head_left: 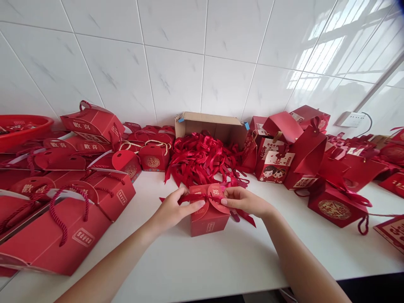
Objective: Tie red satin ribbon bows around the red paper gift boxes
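In the middle of the table stands a small red gift box (208, 225) with round flaps folded over its top. A red ribbon (248, 218) runs across these flaps, its ends hanging out at both sides. My left hand (176, 208) is closed at the left of the box top, thumb and fingers pinching the ribbon. At the right, my right hand (248, 202) pinches the ribbon too, its thumb near the middle of the flaps. The exact ribbon parts inside both pinches are partly hidden by my fingers.
Behind the box, a cardboard carton (211, 120) spills a heap of red ribbons (205, 158). Rope-handled red boxes (104, 210) crowd the left, beside a red basket (28, 122). More gift boxes (341, 206) stand at the right. A white tiled wall (173, 59) closes off the back.
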A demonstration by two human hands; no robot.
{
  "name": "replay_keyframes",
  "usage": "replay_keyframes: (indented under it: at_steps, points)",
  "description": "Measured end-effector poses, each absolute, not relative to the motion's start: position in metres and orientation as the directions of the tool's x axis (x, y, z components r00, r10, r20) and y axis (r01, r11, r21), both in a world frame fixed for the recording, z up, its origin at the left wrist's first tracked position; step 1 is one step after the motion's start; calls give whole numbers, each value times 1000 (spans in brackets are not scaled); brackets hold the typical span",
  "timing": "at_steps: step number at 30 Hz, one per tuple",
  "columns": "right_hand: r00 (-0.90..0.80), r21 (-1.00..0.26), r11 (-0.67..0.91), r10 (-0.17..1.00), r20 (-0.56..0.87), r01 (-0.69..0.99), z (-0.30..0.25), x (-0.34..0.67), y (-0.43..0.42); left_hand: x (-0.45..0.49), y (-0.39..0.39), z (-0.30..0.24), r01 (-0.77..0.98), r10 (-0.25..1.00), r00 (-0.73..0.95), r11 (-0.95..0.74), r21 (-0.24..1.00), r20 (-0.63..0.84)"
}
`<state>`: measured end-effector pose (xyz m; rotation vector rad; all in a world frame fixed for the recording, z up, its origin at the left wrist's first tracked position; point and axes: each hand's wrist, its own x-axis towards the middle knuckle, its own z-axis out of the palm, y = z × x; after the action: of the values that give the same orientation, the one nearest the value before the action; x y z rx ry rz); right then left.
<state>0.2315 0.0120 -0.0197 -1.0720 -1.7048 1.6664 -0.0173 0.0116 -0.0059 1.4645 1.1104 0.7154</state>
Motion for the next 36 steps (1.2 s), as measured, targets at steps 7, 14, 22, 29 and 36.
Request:
replay_keyframes:
  at_steps: [7, 14, 22, 29, 36]
  points:
    - [-483, -995, -88, 875, -49, -57, -29, 231, 15, -23, 18, -13, 112, 926, 361, 75, 991, -111]
    - [-459, -987, -90, 888, -19, -134, -28, 228, 15, -25, 21, -17, 22, 902, 401, 169, 985, -164]
    - [-452, -992, -56, 892, 2, -115, -28, 234, 17, -28, 25, -15, 34, 894, 419, 163, 986, -162]
    - [-442, -996, 6, 896, 45, -89, -28, 236, 18, -34, 30, -12, 88, 912, 392, 89, 992, -117]
    - [-410, -986, 55, 905, 117, -160, -21, 238, 13, -33, 27, -9, 221, 942, 336, -92, 971, 12]
